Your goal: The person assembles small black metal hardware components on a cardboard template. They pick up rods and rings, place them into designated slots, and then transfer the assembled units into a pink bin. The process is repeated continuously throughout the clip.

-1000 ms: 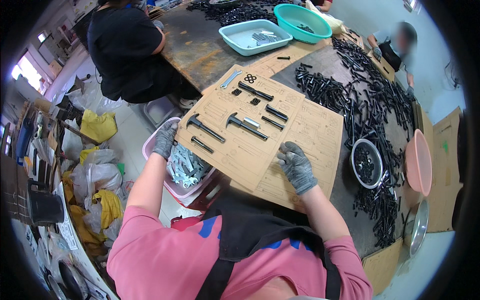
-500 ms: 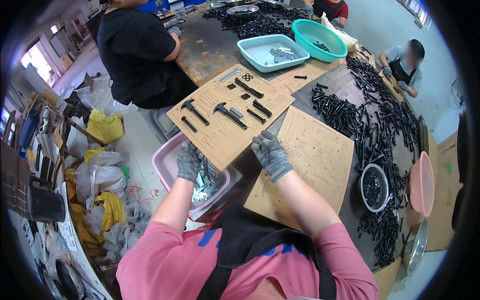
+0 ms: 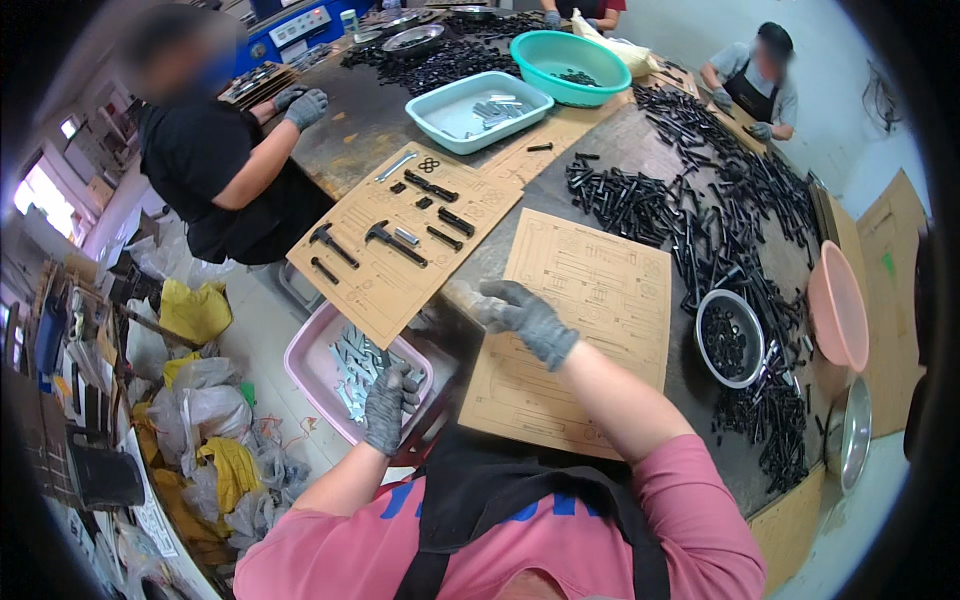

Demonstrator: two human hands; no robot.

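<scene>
My left hand [image 3: 388, 408], in a grey glove, is over the near edge of a pink bin [image 3: 297, 366] of silver open-ended wrenches [image 3: 350, 365]; its fingers are loosely bent and apart, with no held thing visible. My right hand [image 3: 532, 322], also gloved, hovers open above the left part of a printed cardboard sheet [image 3: 590, 290], its fingertips slightly smeared. Ahead, a second cardboard sheet [image 3: 385, 315] juts past the table corner above the bin. On it lie a wrench [image 3: 396, 167], two black hammer-shaped parts [image 3: 396, 243], black bolts [image 3: 444, 237], black rings [image 3: 429, 164] and a silver tube [image 3: 407, 236].
Heaps of black bolts [image 3: 625, 205] cover the table's right side, around a metal bowl [image 3: 729, 338]. Farther off stand a pale blue tray [image 3: 480, 140] and a green basin [image 3: 570, 92]. Co-workers stand at left and far right. Bags [image 3: 195, 310] crowd the floor at left.
Both hands have let go of the sheet with the parts. My left hand has dropped toward me over the wrench bin; my right has moved off the sheet's edge. The view has shifted.
</scene>
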